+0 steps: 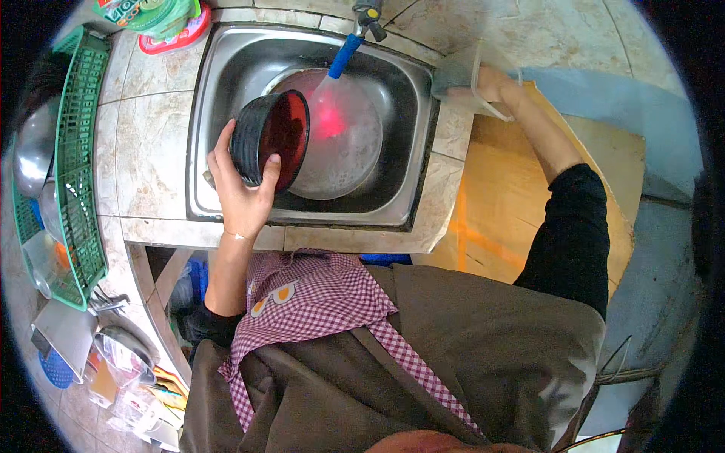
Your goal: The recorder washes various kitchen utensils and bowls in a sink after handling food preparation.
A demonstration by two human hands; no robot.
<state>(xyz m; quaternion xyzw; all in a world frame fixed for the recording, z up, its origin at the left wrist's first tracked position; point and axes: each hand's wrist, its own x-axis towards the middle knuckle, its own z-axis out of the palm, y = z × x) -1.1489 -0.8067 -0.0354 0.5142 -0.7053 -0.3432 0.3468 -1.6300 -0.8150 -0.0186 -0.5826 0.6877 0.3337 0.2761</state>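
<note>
My left hand (pixel 245 177) grips a bowl (pixel 257 136), black and ridged outside and red inside. The bowl is tilted on its side over the left part of the steel sink (pixel 411 192), its mouth toward the right. Beside it in the sink, a round basin (pixel 355 170) holds cloudy, foamy water with a bright pink patch. Water runs into it from a faucet (pixel 346 54) with a blue sleeve. My right hand (pixel 495 84) reaches to a clear plastic container (pixel 476 68) right of the sink; its fingers are blurred behind the see-through wall.
A green plastic dish rack (pixel 79 174) with metal bowls stands on the left counter. At the back left are a green detergent pouch (pixel 155 19) and a pink tub (pixel 181 38). A brown board (pixel 502 189) lies right of the sink. More kitchenware sits at lower left.
</note>
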